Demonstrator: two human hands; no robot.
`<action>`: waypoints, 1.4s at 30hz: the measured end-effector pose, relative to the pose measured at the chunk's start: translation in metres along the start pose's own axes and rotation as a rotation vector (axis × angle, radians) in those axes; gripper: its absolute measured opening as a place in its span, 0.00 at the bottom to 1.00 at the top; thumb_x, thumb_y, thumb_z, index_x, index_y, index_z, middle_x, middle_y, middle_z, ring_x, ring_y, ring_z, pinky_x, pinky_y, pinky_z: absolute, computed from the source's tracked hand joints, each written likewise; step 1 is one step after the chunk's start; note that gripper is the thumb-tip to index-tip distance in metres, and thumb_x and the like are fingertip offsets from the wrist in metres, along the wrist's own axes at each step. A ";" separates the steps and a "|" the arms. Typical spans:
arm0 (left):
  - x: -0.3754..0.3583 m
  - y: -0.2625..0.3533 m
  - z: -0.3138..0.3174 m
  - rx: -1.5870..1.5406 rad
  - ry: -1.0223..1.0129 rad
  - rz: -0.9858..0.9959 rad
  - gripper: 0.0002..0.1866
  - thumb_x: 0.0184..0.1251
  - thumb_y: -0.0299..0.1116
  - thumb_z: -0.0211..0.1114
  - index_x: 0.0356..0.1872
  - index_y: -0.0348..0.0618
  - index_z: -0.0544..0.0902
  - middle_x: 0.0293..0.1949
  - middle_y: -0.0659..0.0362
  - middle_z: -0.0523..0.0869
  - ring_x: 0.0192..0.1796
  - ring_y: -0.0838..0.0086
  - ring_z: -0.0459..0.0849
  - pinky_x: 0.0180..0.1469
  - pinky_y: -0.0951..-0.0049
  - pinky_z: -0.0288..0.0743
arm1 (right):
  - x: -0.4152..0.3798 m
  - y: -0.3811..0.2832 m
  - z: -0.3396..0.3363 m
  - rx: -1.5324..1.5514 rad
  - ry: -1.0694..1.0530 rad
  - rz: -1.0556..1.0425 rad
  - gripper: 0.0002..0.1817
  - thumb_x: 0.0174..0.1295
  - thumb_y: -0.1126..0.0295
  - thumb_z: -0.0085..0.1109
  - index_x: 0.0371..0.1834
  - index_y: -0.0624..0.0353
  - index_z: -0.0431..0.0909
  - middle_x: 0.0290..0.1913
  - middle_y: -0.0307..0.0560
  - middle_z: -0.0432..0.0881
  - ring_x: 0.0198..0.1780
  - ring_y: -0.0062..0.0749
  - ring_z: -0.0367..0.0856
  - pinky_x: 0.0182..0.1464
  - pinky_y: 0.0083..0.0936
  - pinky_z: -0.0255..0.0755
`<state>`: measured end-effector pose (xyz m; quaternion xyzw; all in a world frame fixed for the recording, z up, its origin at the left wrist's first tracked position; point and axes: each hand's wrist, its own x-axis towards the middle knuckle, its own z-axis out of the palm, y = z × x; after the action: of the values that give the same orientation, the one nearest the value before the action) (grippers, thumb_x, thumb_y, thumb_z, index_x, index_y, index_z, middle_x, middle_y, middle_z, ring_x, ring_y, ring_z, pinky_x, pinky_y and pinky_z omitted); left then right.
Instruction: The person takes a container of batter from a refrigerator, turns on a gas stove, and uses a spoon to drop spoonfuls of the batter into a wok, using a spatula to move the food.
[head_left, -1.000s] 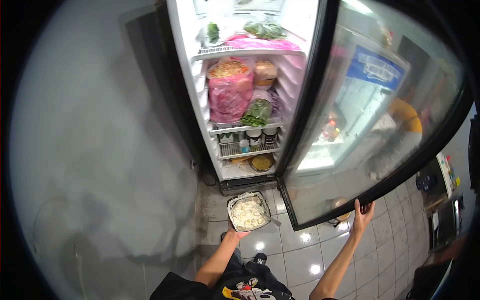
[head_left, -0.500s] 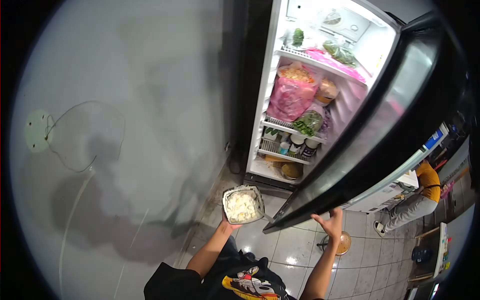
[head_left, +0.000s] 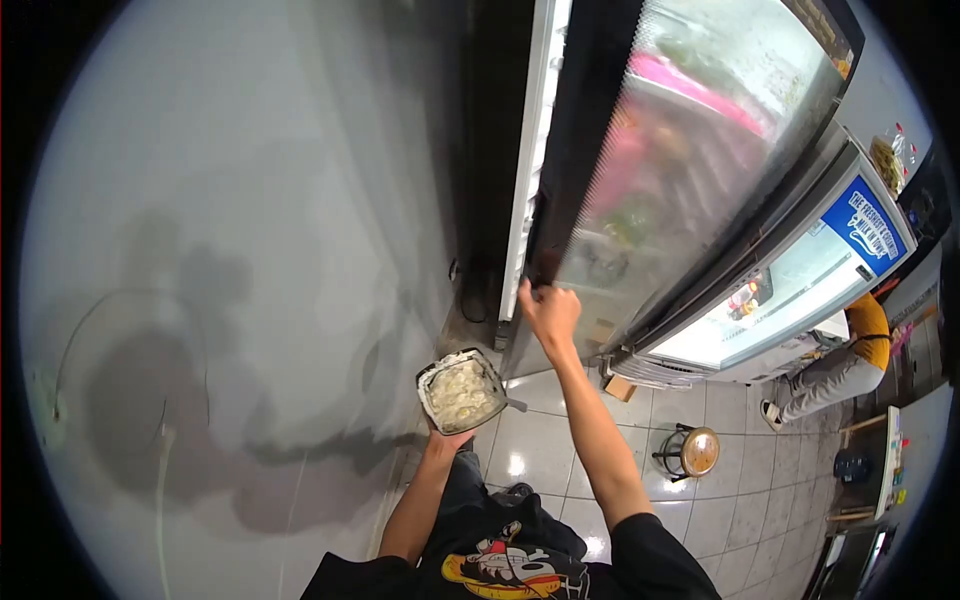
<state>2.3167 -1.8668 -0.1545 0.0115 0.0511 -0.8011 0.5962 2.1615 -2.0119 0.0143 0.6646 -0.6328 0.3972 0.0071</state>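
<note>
My left hand (head_left: 450, 438) supports a dark square bowl (head_left: 428, 405) from below and at its near side. A white, lumpy food (head_left: 463, 394) fills the bowl, and a handle (head_left: 516, 405) sticks out past its right edge. My right hand (head_left: 553, 315) is at the edge of the refrigerator's glass door (head_left: 680, 180), fingers curled against it. That door stands slightly ajar, with a strip of white interior (head_left: 530, 150) showing on its left. Through the fogged glass, pink bags and green produce look blurred.
A second glass-front cooler (head_left: 740, 310) with a blue sign stands to the right. A round stool (head_left: 699, 452) is on the tiled floor (head_left: 540, 450). Farther right is a person in a yellow top (head_left: 868, 330). A grey wall (head_left: 250, 200) runs along my left.
The refrigerator door has swung from wide open to nearly closed, my right hand moving left and forward with it. The bowl in my left hand has shifted slightly left and closer to me.
</note>
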 end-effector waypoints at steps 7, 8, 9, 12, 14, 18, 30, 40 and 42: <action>0.036 0.060 -0.008 0.071 -0.022 -0.063 0.32 0.66 0.56 0.48 0.64 0.45 0.67 0.63 0.51 0.71 0.63 0.54 0.71 0.63 0.46 0.65 | 0.088 -0.027 0.082 -0.115 0.072 0.105 0.23 0.50 0.54 0.62 0.09 0.63 0.77 0.13 0.59 0.75 0.20 0.57 0.77 0.25 0.43 0.70; 0.044 0.067 -0.005 0.084 -0.028 -0.074 0.32 0.66 0.56 0.48 0.64 0.45 0.67 0.63 0.51 0.71 0.63 0.54 0.71 0.63 0.46 0.65 | 0.101 -0.028 0.093 -0.111 0.088 0.114 0.23 0.50 0.54 0.62 0.09 0.63 0.77 0.13 0.59 0.75 0.20 0.57 0.77 0.25 0.43 0.70; 0.050 0.071 0.000 0.123 -0.061 -0.107 0.31 0.66 0.56 0.48 0.64 0.47 0.67 0.63 0.53 0.71 0.63 0.56 0.71 0.64 0.47 0.63 | 0.112 -0.026 0.102 -0.153 0.109 0.130 0.23 0.50 0.54 0.62 0.09 0.62 0.77 0.13 0.58 0.75 0.21 0.56 0.77 0.26 0.43 0.70; 0.073 0.068 0.014 0.177 -0.078 -0.173 0.31 0.66 0.57 0.49 0.65 0.49 0.67 0.64 0.55 0.70 0.64 0.58 0.70 0.65 0.48 0.63 | 0.146 -0.012 0.112 -0.199 0.125 0.203 0.22 0.49 0.54 0.62 0.10 0.63 0.78 0.14 0.58 0.76 0.22 0.55 0.78 0.28 0.42 0.72; 0.083 0.068 0.023 0.194 -0.077 -0.233 0.32 0.66 0.57 0.49 0.65 0.49 0.67 0.64 0.55 0.70 0.64 0.58 0.70 0.65 0.48 0.63 | 0.163 -0.013 0.111 -0.246 0.179 0.195 0.22 0.48 0.53 0.63 0.13 0.63 0.79 0.17 0.58 0.78 0.23 0.55 0.79 0.29 0.43 0.73; 0.097 0.077 0.017 0.161 -0.002 -0.280 0.35 0.65 0.59 0.48 0.65 0.44 0.67 0.63 0.52 0.71 0.63 0.56 0.72 0.64 0.47 0.64 | 0.176 -0.021 0.108 -0.271 0.047 0.265 0.23 0.50 0.51 0.62 0.19 0.64 0.81 0.24 0.60 0.81 0.28 0.54 0.82 0.31 0.43 0.74; 0.132 -0.020 0.034 0.293 -0.089 -0.828 0.26 0.71 0.49 0.46 0.63 0.45 0.68 0.60 0.54 0.74 0.60 0.61 0.75 0.59 0.54 0.72 | -0.017 0.100 -0.084 0.318 -0.462 0.361 0.19 0.62 0.57 0.57 0.37 0.66 0.79 0.32 0.56 0.84 0.36 0.46 0.83 0.41 0.34 0.75; 0.010 -0.319 0.092 0.342 -0.120 -1.431 0.25 0.71 0.48 0.45 0.64 0.45 0.66 0.61 0.53 0.73 0.60 0.61 0.74 0.60 0.54 0.72 | -0.301 0.086 -0.392 0.287 0.020 1.015 0.23 0.67 0.53 0.50 0.45 0.67 0.77 0.40 0.56 0.82 0.40 0.42 0.81 0.43 0.33 0.75; -0.053 -0.389 0.102 0.293 -0.159 -1.531 0.25 0.72 0.47 0.45 0.65 0.44 0.64 0.61 0.53 0.72 0.61 0.61 0.74 0.60 0.55 0.72 | -0.365 0.075 -0.447 0.335 0.212 1.110 0.23 0.67 0.53 0.49 0.45 0.67 0.76 0.41 0.57 0.82 0.38 0.41 0.81 0.42 0.32 0.75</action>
<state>1.9641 -1.7156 -0.0225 -0.0058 -0.1046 -0.9862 -0.1281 1.9091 -1.4926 0.0872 0.1825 -0.8106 0.5002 -0.2439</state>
